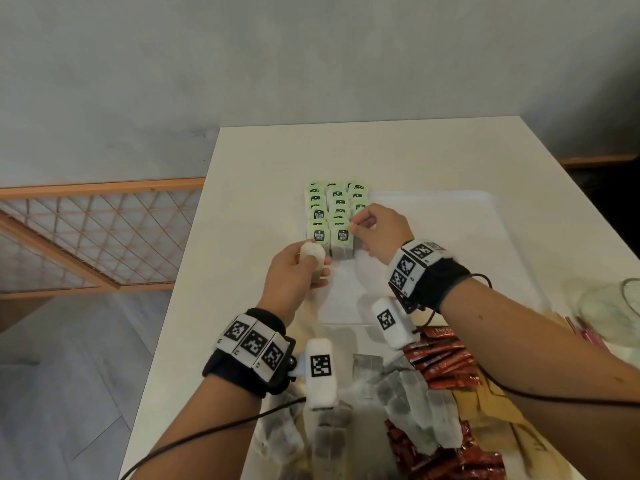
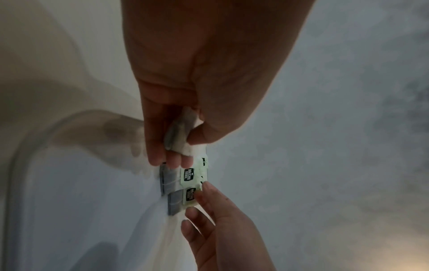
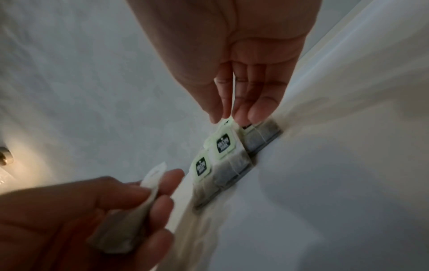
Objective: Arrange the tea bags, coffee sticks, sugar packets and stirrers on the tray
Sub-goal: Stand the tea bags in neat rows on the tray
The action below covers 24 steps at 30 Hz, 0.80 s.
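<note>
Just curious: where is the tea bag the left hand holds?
In the head view, the tea bag is in the left hand, at the near left corner of the tea-bag rows on the tray.

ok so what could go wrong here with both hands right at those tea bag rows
The right hand pinches a tag at the front of the rows; pulling it could drag that bag and tip its overlapping neighbours. The left hand grips a spare tea bag close beside the front row, so setting it down may nudge the row. The rows sit at the tray edge and could slide off.
</note>
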Tool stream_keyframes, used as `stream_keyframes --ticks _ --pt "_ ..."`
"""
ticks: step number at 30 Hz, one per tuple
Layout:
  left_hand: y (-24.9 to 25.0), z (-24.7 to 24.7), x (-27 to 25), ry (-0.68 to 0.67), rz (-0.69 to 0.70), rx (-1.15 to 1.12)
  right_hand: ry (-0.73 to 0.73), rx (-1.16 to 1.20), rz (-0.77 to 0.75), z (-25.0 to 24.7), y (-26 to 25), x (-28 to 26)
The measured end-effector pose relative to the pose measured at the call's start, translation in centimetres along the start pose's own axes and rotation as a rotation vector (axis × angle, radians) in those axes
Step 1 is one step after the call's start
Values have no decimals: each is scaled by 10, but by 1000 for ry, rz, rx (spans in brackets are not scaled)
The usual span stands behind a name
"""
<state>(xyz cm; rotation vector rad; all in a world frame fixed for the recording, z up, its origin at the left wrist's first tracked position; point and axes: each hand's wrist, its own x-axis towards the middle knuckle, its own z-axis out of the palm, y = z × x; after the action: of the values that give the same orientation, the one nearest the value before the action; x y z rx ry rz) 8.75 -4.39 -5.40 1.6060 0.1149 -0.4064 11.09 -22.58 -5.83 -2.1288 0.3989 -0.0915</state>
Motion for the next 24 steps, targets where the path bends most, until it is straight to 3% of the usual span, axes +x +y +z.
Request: stream_keyframes --ticks 3,10,15,18,21,24 --pt "2 3 -6 -64 12 23 -5 33 -29 -11 -3 -16" --pt "10 23 -21 -160 84 109 -190 106 -93 -31 -7 -62" --pt "15 34 -34 -243 177 176 -142 75 -153 -46 -4 -76" --pt "11 36 -36 -191 220 267 -69 54 -158 -55 -4 -80" --pt "9 38 -38 -46 361 498 14 54 -130 -59 -6 -83" --pt "14 45 -46 76 510 550 76 48 -83 -60 -7 -84"
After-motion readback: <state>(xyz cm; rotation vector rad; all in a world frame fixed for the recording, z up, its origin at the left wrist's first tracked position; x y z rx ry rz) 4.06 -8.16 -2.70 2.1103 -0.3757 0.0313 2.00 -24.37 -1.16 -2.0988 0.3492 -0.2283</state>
